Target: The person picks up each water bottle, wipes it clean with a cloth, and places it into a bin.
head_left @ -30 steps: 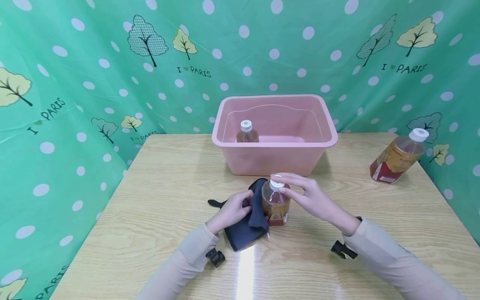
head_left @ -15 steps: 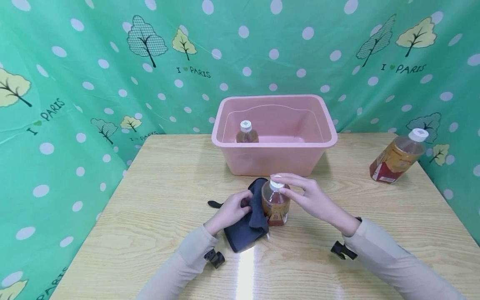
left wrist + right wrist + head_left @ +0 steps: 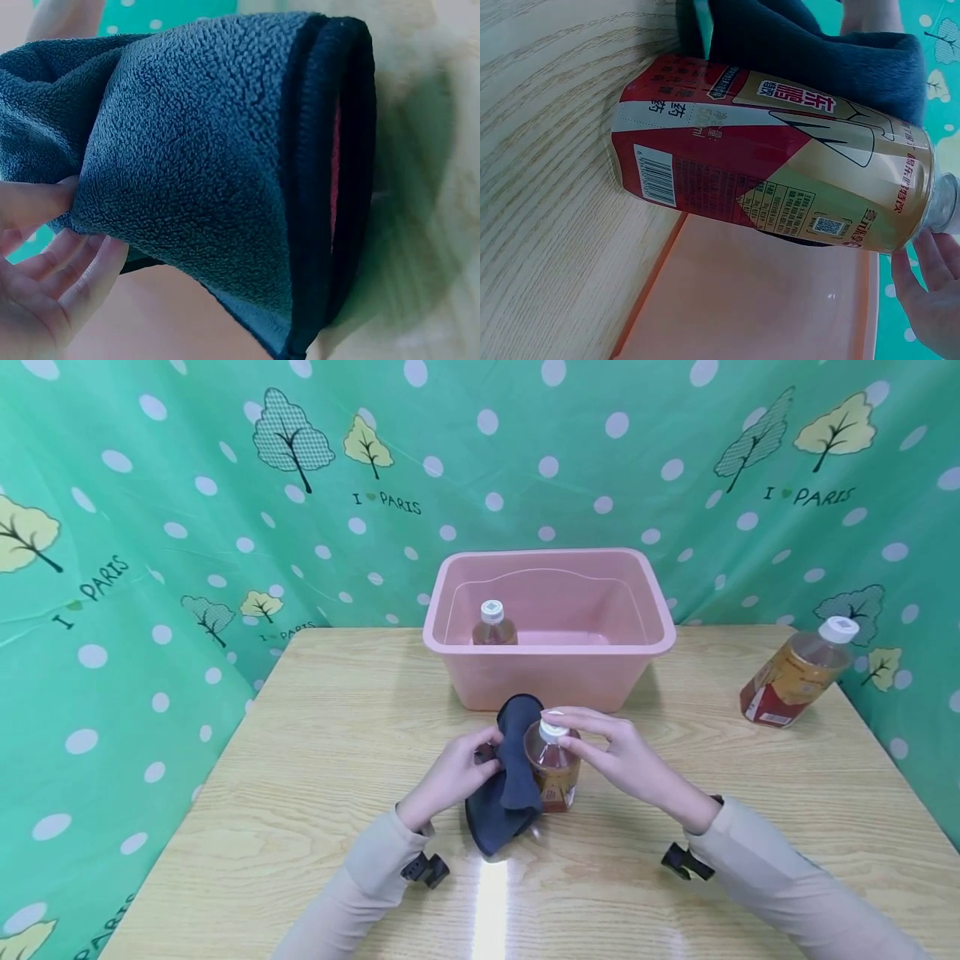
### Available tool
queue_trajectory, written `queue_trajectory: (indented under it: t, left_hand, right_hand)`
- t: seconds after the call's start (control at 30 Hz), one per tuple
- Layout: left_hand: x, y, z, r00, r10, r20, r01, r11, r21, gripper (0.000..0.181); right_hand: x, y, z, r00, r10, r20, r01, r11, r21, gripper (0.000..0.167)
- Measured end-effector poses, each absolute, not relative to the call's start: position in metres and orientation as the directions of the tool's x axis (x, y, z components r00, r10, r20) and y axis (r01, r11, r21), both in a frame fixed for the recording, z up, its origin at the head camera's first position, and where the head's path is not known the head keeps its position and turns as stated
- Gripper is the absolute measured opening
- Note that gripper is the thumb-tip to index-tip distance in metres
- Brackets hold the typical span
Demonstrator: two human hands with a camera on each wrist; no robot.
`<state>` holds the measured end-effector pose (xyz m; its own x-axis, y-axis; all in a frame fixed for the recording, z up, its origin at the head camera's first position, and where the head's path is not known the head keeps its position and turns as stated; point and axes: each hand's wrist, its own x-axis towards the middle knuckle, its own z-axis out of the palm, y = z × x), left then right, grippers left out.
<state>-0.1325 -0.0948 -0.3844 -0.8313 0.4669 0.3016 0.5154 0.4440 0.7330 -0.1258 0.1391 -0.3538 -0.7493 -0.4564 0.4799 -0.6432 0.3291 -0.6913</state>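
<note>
A dark blue-grey cloth (image 3: pixel 517 768) lies against the left side of an upright bottle (image 3: pixel 553 768) with a white cap. My left hand (image 3: pixel 450 777) pinches the cloth between thumb and fingers; in the left wrist view the fluffy cloth (image 3: pixel 195 142) hangs folded with a dark edging. With thumb and fingertips my right hand (image 3: pixel 618 756) grips the bottle at its cap. The right wrist view shows the bottle's red and gold label (image 3: pixel 772 157), the cloth (image 3: pixel 817 52) touching its far side, and part of my right hand (image 3: pixel 930 292) by the neck.
Behind the bottle stands a pink bin (image 3: pixel 547 681) with another capped bottle (image 3: pixel 494 625) inside at the left. A third bottle (image 3: pixel 797 672) stands near the wooden table's (image 3: pixel 300 735) right edge. A green dotted curtain (image 3: pixel 450 460) hangs around the back and sides.
My left hand has shifted slightly up and left, and the cloth has been lifted and bunched, its upper end higher beside the bottle. My right hand and the bottle have hardly moved.
</note>
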Motion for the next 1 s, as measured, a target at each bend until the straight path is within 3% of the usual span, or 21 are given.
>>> queue_trajectory:
  t: [0.4, 1.0]
  left_hand:
    - [-0.131, -0.093, -0.37, -0.84, 0.445, 0.31, 0.504, 0.43, 0.749, 0.019]
    - [-0.135, -0.091, -0.391, -0.831, 0.474, 0.291, 0.514, 0.455, 0.727, 0.02]
  right_hand:
    - [-0.126, 0.139, -0.355, -0.747, -0.448, 0.492, -0.647, 0.317, -0.693, 0.033]
    - [-0.127, 0.139, -0.356, -0.742, -0.447, 0.5, -0.653, 0.312, -0.69, 0.033]
